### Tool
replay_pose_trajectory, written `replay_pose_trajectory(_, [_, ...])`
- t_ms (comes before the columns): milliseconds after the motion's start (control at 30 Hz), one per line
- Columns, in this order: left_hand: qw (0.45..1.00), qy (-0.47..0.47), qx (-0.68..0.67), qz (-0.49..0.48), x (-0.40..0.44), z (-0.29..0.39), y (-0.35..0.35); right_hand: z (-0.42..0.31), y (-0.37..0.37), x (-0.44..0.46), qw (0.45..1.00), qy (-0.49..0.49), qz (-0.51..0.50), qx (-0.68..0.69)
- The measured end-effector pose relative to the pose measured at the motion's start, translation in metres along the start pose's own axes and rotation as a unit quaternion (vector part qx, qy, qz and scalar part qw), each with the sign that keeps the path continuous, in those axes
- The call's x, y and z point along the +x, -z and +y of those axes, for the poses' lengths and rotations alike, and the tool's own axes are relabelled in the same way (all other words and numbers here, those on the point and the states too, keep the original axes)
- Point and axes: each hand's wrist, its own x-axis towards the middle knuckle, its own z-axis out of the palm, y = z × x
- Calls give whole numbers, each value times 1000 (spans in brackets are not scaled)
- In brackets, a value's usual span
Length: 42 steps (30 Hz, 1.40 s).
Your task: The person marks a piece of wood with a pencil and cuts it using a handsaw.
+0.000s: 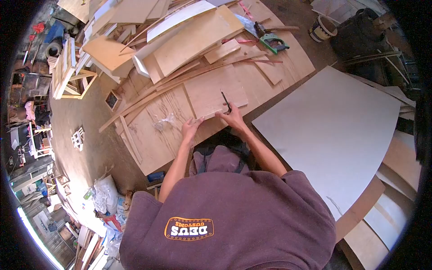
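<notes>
A light wooden board (217, 90) lies on the plywood table top (155, 150). My left hand (191, 129) holds the near left corner of this board, fingertips on its edge. In my right hand (231, 117) is a thin dark pen-like tool (226, 100), its tip pointing up and away over the board. The fingers of that hand are closed round the tool and rest by the board's near edge. Crumpled clear plastic (165, 121) sits on the table to the left.
Long wood strips (148, 97) and stacked panels (198, 42) cover the table's far side. A green-handled saw (273, 43) lies at the far right. Beside the table on the right is a large white sheet (333, 130). A bucket (323, 28) stands beyond it.
</notes>
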Motion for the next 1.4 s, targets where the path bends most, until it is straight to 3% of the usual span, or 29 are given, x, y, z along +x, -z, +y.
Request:
replay_pose_trajectory(233, [986, -100, 121, 57, -14, 26, -9, 4, -2, -1, 1000, 8, 12, -16])
replay_pose_trajectory(300, [946, -243, 209, 41, -13, 37, -18, 2, -1, -2, 1000, 10, 20, -18])
replay_pose_trajectory(333, [946, -243, 210, 41, -9, 34, -24, 0, 1, -2, 1000, -2, 6, -20])
replay_pose_trajectory(400, [860, -357, 346, 121, 1, 26, -36, -1, 1, -2, 1000, -13, -8, -22])
replay_pose_trajectory(1100, [841, -326, 432, 7, 11, 15, -52, 6, 9, -20, 1000, 20, 8, 22])
replay_pose_trajectory(1167, [843, -316, 435, 5, 12, 13, -53, 17, 17, -32, 987, 73, 85, -119])
replay_pose_trajectory(1200, [845, -307, 437, 5, 13, 12, -53, 19, 25, -39, 987, 71, 86, -119])
replay_pose_trajectory(1400, [831, -329, 449, 9, 18, 6, -52, 27, 39, -65, 977, 98, -5, -188])
